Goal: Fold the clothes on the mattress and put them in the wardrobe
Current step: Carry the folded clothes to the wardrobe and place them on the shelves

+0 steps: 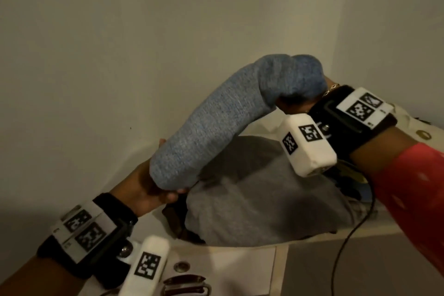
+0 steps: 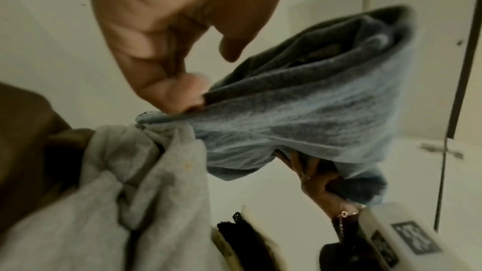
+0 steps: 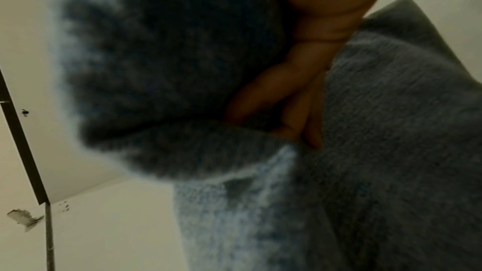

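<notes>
One blue knit sweater, folded into a thick roll, held up in the air inside the wardrobe w/ both hands, just above the shelf. Two hands, one at each end. Left hand is under the lower end, fingers curled round the roll from below, so its grip is closed on the sweater. Right hand is at the upper end, mostly covered by the cloth; grip clenched on the sweater too.

Under the roll: one grey garment lying bunched on the shelf, and a dark item poking out at its left edge, too dim to name. More clothes at the far right behind the right arm, count unclear. One black cable trails across the shelf front. Each wrist has a black strap w/ white marker blocks; right arm has a red sleeve.

Left wrist view shows what the head view hides: the sweater's open layered end, left fingers pinching its edge, the right hand gripping from beneath w/ a thin bracelet at the wrist, and the grey garment touching the sweater's low corner. Right wrist view, blurry, shows right fingers dug into a fold of the sweater.
</notes>
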Demonstrator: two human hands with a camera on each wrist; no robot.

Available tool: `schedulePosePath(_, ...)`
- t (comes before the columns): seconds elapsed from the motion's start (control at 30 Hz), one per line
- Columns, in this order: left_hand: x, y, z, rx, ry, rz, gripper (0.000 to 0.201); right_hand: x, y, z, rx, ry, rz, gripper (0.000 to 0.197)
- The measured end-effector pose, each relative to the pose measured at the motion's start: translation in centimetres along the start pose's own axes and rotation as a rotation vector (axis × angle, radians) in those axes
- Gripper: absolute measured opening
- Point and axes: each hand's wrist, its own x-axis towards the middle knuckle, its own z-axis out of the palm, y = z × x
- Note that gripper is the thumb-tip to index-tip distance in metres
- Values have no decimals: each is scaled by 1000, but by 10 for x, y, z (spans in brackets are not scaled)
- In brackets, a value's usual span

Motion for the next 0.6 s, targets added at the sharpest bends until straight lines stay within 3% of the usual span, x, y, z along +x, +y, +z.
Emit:
schedulePosePath(0.07, 6, 2, 1, -1, -96, -112, 43, 3, 2, 2, -31, 38, 13, 33)
schedulePosePath(0.13, 12, 5, -1, 51, -161, -187, 82, 7, 12, -2, -136, 105, 18, 31)
schedulePosePath(0.2, 20, 10, -3, 63, -152, -233, 93, 9, 22, -10, -184, 141, 54, 31)
schedulePosePath(0.37, 34, -2, -25, 112, -93, -211, 75, 16, 16, -15, 61, 124, 241, 34)
schedulePosePath(0.4, 34, -6, -29, 141, -107, -225, 74, 16, 13, -13, 123, 126, 258, 34)
schedulePosePath(0.5, 23, -14, -26, 72, -318, -299, 66, 18, 11, -7, 196, 131, 232, 34)
schedulePosePath(0.6, 27, -8, -11, -89, -306, -236, 71, 18, 12, -6, 189, 180, 225, 36)
